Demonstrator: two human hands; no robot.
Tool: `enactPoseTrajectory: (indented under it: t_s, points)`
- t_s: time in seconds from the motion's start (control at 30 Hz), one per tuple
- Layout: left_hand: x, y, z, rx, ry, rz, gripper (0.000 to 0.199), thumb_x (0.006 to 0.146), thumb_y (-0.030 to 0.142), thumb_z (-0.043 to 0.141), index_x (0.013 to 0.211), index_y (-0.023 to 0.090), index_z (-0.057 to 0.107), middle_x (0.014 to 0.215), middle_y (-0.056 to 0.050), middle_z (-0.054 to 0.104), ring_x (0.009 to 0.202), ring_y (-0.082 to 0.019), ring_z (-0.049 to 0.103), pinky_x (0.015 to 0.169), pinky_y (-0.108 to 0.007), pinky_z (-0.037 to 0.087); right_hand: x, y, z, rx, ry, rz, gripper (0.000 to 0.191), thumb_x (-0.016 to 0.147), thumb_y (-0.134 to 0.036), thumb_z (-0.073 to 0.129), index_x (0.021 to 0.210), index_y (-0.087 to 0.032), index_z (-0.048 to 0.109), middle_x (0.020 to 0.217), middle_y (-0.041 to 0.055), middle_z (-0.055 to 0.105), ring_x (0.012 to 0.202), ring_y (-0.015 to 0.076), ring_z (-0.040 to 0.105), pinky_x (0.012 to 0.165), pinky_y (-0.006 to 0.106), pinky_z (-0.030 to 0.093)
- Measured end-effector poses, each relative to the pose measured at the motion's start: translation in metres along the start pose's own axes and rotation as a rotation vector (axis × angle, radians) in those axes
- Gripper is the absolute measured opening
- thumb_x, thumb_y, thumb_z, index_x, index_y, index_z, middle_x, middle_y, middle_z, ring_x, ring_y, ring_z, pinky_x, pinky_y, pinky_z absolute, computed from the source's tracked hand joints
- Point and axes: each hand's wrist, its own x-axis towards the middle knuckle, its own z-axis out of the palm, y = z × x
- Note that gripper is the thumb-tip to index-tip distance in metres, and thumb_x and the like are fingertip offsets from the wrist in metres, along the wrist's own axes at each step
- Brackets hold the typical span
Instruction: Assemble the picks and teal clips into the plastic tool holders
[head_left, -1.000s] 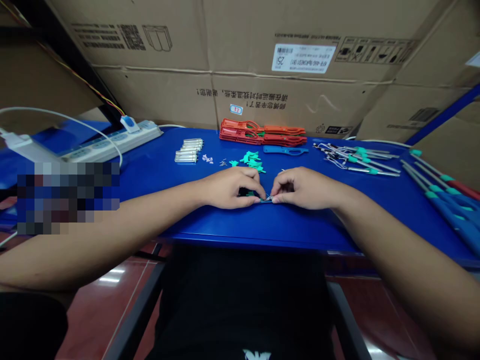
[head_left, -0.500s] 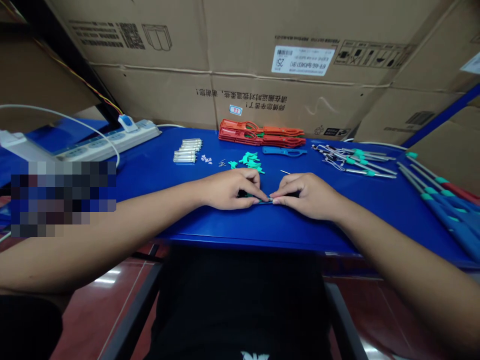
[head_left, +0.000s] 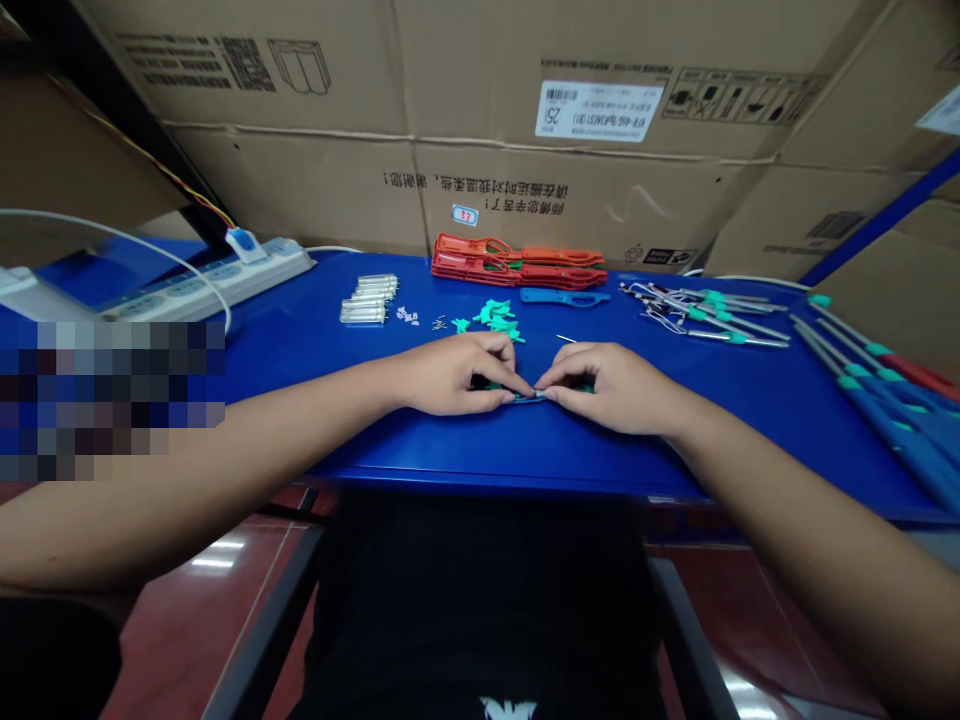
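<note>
My left hand [head_left: 459, 373] and my right hand [head_left: 626, 388] meet over the blue table [head_left: 450, 440], fingertips almost touching. Between them lies a thin blue piece [head_left: 527, 399], mostly covered by my fingers. The left thumb and index finger close on it. My right thumb and index finger pinch something small at its right end, too hidden to name. Just beyond my hands are green plastic parts [head_left: 496, 315] and a thin metal rod [head_left: 566, 339]. A blue casing [head_left: 564, 298] lies farther back.
Stacked red casings [head_left: 517, 268] lie by the cardboard [head_left: 480, 100]. Clear cylinders [head_left: 367, 300] and a power strip [head_left: 210, 285] are on the left. Wired metal rods [head_left: 739, 320] and blue-handled assemblies [head_left: 900, 410] occupy the right.
The whole view has shifted slightly. Both hands remain together at the blue piece, with only small finger movements.
</note>
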Motion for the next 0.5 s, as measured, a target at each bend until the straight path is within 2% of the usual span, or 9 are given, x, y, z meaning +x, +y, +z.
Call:
enactPoseTrajectory:
  t_s: [0.2, 0.33, 0.5]
  points:
    - [-0.001, -0.002, 0.001, 0.014, -0.001, 0.022, 0.031, 0.091, 0.023, 0.059, 0.119, 0.022, 0.073, 0.1, -0.009, 0.063, 0.092, -0.017, 0.061, 0.087, -0.031, 0.051, 0.004, 0.002, -0.002, 0.04, -0.031, 0.049, 0.016, 0.083, -0.029, 0.065, 0.09, -0.024, 0.078, 0.09, 0.003, 0.072, 0.084, 0.0179, 0.065, 0.085, 0.033, 0.05]
    - [-0.001, -0.003, 0.002, 0.013, 0.01, 0.014, 0.028, 0.091, 0.024, 0.06, 0.116, 0.022, 0.074, 0.099, -0.008, 0.064, 0.09, -0.016, 0.062, 0.085, -0.03, 0.051, 0.011, -0.002, -0.006, 0.024, -0.092, 0.127, 0.015, 0.081, -0.03, 0.068, 0.088, -0.023, 0.079, 0.088, 0.0019, 0.073, 0.077, 0.0158, 0.064, 0.073, 0.029, 0.049]
    - [0.0, -0.003, 0.002, 0.012, 0.009, -0.004, 0.026, 0.091, 0.025, 0.061, 0.114, 0.022, 0.074, 0.101, -0.008, 0.064, 0.091, -0.016, 0.062, 0.087, -0.03, 0.051, 0.016, -0.007, -0.014, -0.053, -0.183, 0.154, 0.016, 0.083, -0.029, 0.067, 0.091, -0.025, 0.08, 0.087, 0.0008, 0.075, 0.077, 0.0159, 0.065, 0.071, 0.028, 0.048]
